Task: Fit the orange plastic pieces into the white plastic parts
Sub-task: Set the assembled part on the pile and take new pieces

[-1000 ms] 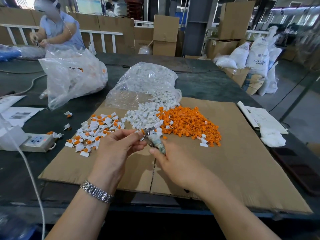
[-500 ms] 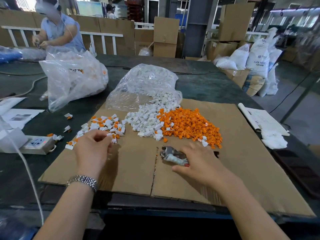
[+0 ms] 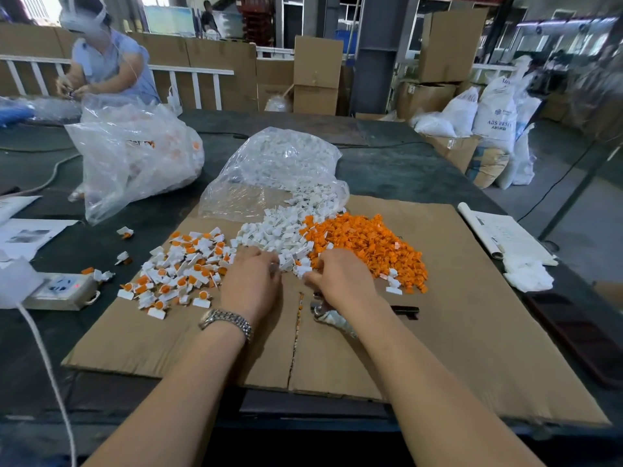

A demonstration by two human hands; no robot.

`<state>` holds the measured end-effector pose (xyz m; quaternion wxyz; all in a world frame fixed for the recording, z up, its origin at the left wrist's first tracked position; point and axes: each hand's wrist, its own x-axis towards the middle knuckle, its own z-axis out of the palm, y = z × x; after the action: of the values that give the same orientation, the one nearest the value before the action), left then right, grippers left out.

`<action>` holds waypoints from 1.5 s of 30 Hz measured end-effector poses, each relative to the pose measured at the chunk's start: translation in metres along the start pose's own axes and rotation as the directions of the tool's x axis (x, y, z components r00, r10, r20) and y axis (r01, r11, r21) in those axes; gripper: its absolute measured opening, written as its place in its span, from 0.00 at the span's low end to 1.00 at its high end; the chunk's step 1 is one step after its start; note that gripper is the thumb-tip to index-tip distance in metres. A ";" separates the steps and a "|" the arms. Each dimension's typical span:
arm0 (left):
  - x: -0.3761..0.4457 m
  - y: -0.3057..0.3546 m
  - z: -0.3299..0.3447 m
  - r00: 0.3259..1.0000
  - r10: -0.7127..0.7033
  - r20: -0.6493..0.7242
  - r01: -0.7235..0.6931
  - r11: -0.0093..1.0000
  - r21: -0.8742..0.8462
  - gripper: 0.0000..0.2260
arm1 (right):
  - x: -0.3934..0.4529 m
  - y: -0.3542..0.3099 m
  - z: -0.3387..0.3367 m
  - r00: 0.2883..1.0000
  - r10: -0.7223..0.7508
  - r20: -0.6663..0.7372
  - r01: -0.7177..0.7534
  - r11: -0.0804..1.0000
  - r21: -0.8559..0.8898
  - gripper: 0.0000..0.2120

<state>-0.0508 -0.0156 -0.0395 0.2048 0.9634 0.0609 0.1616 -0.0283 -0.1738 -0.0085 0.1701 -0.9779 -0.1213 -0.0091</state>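
On the cardboard (image 3: 472,315), left to right: lying finished, assembled pieces (image 3: 178,274); reaching into white parts (image 3: 269,230), left hand (image 3: 251,284), fingers curled, grip hidden; reaching toward orange pieces (image 3: 367,244), right hand (image 3: 340,278), nearer them, grip likewise untellable. Lying under the right wrist, a small tool (image 3: 332,315).

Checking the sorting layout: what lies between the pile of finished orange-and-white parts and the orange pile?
In the head view, the loose white pile lies between the assembled pile and the orange pile, and the left hand reaches into its near edge.
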 end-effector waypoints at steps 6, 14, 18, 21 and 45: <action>-0.019 0.006 0.000 0.995 0.098 0.004 -0.098 0.995 -0.020 0.09 | 0.003 0.008 0.009 1.000 0.015 -0.026 -0.016 0.999 -0.047 0.08; -0.037 0.011 -0.033 0.947 -0.230 0.223 0.321 0.700 -0.638 0.07 | -0.008 0.011 -0.002 0.987 0.020 -0.160 0.016 0.976 0.218 0.02; -0.049 0.019 -0.053 0.843 -0.205 0.498 0.507 -0.006 -0.862 0.08 | -0.028 0.006 -0.016 0.995 0.049 -0.089 0.026 0.719 0.695 0.01; -0.053 0.015 -0.058 0.859 -0.156 0.487 0.499 0.043 -0.866 0.10 | -0.040 0.001 -0.027 1.000 0.029 0.003 -0.016 0.465 0.885 0.02; -0.064 0.013 -0.054 0.957 -0.012 0.291 0.275 0.359 -0.892 0.08 | -0.062 -0.009 -0.036 0.978 -0.200 -0.056 0.179 0.677 0.714 0.03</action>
<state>-0.1287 -0.0186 -0.0056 0.7272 0.6852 0.0199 0.0343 -0.0897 -0.1920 0.0252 0.5330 -0.8167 -0.2183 0.0344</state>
